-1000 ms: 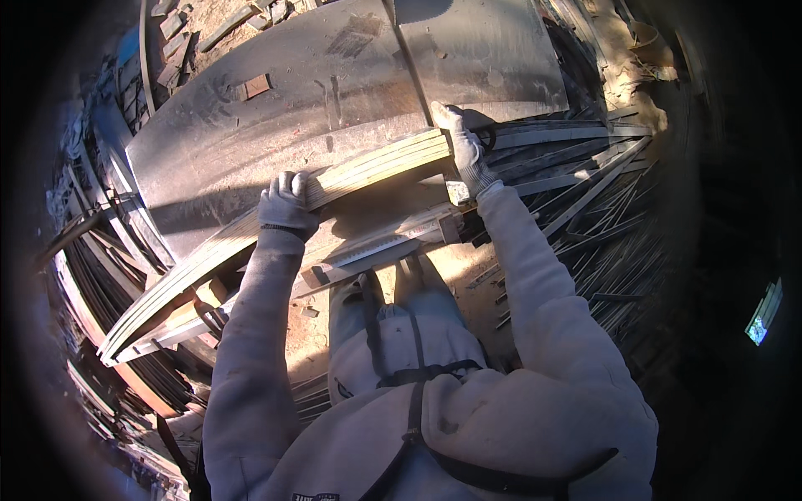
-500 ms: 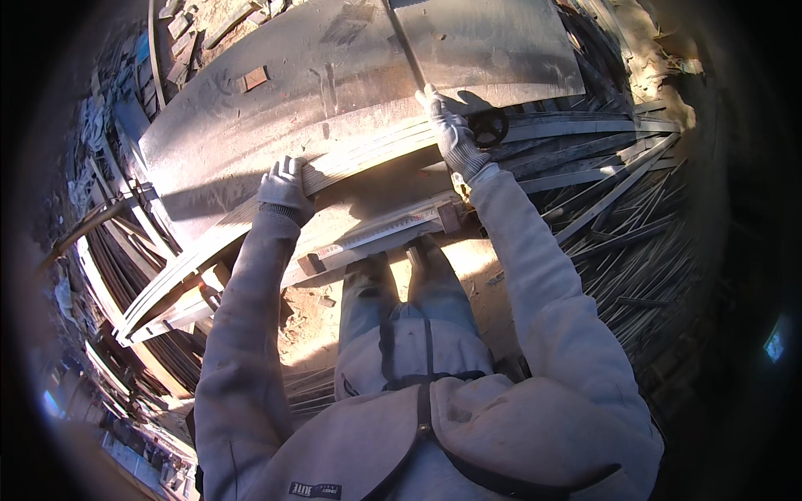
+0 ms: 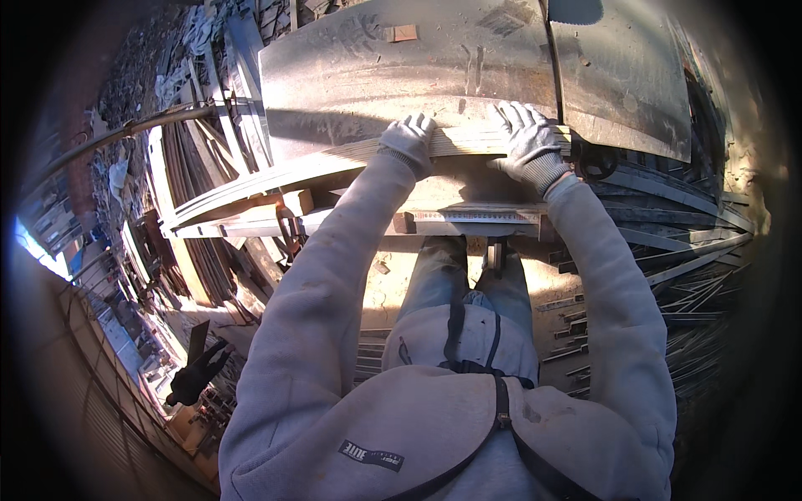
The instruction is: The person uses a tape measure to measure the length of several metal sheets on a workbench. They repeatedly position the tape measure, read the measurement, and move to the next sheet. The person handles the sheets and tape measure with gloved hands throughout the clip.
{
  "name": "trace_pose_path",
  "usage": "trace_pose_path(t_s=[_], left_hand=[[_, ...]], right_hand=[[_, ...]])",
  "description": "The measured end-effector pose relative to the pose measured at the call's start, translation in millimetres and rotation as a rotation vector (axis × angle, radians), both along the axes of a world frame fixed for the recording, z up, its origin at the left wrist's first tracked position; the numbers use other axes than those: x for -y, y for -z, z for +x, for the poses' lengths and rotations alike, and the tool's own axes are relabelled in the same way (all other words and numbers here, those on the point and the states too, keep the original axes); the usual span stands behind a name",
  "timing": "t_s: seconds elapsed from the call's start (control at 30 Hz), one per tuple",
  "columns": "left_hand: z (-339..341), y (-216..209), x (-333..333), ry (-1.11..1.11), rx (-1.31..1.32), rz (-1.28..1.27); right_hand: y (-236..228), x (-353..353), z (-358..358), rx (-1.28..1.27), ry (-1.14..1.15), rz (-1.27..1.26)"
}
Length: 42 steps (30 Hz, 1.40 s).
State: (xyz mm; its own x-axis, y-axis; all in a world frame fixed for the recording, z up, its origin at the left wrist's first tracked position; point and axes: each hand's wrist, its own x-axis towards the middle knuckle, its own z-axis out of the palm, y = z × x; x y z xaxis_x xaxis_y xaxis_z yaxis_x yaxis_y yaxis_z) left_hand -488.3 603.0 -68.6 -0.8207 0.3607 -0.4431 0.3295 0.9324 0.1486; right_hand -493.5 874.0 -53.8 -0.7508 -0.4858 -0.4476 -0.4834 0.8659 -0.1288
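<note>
a dark label (image 3: 370,455) with pale lettering sits on the sweatshirt (image 3: 468,409), well to the near side of the surface (image 3: 351,79); a pale ruler (image 3: 493,217), its markings too small to read, runs along the surface's near side. the stack (image 3: 464,141) of thin, pale, sunlit strips lies along the surface's near edge, its left end jutting past it. the gloved left hand (image 3: 409,144) lies over the stack, fingers bent; whether it grips, i cannot tell. the gloved right hand (image 3: 530,146) rests on the stack's right part, fingers outstretched.
</note>
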Motion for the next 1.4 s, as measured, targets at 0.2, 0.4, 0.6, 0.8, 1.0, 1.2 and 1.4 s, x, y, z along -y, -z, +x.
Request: trace_pose_path(t_s=[0.2,0.4,0.6,0.8,1.0,1.2,1.4], left_hand=[[12.4,13.1,-0.2,0.029,-0.070,0.080],[25.1,17.7,2.2,0.008,-0.100,0.066],[25.6,15.5,-3.6,-0.033,-0.126,0.026],[23.6,13.5,-10.5,-0.049,-0.108,0.003],[26.4,16.6,-16.8,-0.017,-0.154,0.071],[22.4,19.9,-19.8,-0.011,-0.171,0.200],[23.4,11.4,-7.5,0.055,-0.269,0.110]], right_hand=[[25.0,-8.0,12.4,0.021,-0.006,-0.039],[17.4,-9.8,23.6,-0.021,-0.033,-0.050],[9.4,-10.9,16.7,-0.003,-0.020,-0.093],[10.2,-12.9,13.2,0.044,0.002,-0.098],[9.7,-16.4,16.0,0.005,0.026,-0.045],[24.6,-18.4,15.3,0.079,0.131,-0.035],[13.0,-6.1,13.3,-0.002,0.105,0.002]])
